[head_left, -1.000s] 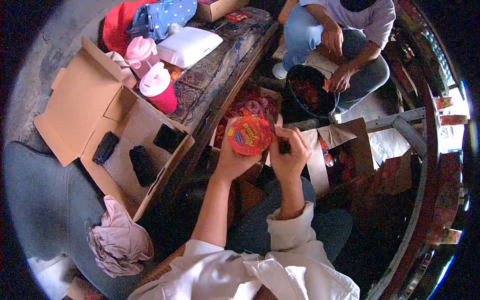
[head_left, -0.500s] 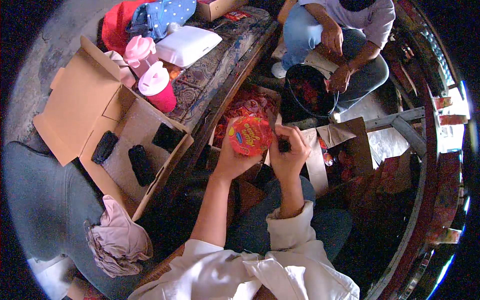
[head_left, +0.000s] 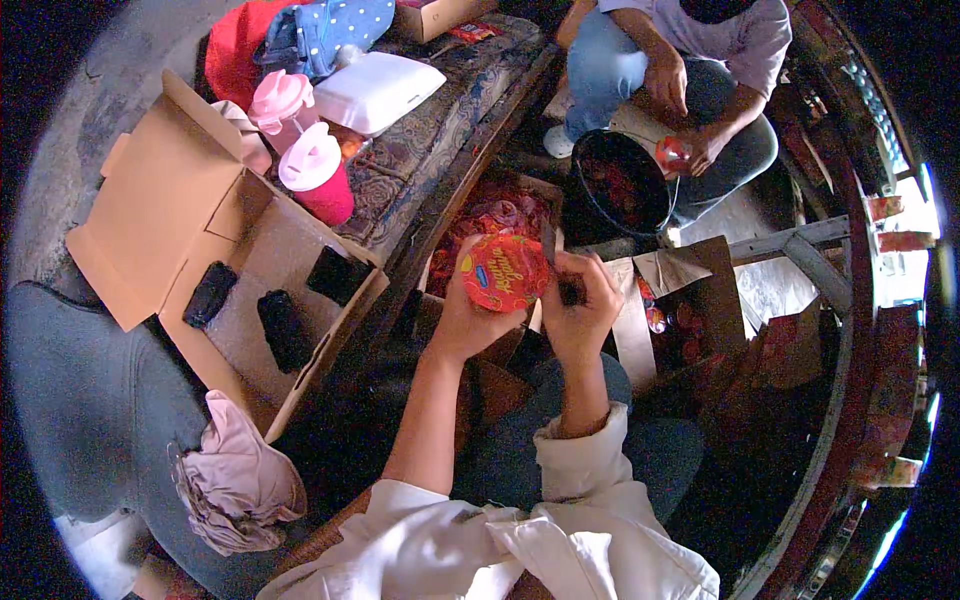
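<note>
The left hand (head_left: pixel 462 325) is closed around the lower left rim of a round red and orange printed foil-topped lid or disc (head_left: pixel 503 272), holding it face-up in the air above an open brown cardboard carton of red round pieces (head_left: pixel 495 212) that stands against the near edge of a low wooden bench with a patterned cushion (head_left: pixel 430 150). The right hand (head_left: pixel 583 310) presses in at the disc's right rim, fingers curled together on a small dark item that is too hidden to identify. Both grips bear on the rim only, so the judged risk is a slip: pressure from the right could tip the disc out of the left fingers and drop it into the carton or onto the dark floor between the knees. The foil face could also crease or tear under thumb pressure. A second person's hand (head_left: pixel 705 150) works over a black round bucket (head_left: pixel 620 185) well apart from the disc; no interference appears likely. Two pink lidded plastic cups (head_left: pixel 315 175) stand at the bench's left end beside an open flat cardboard box (head_left: pixel 240 290), clear of the work.
</note>
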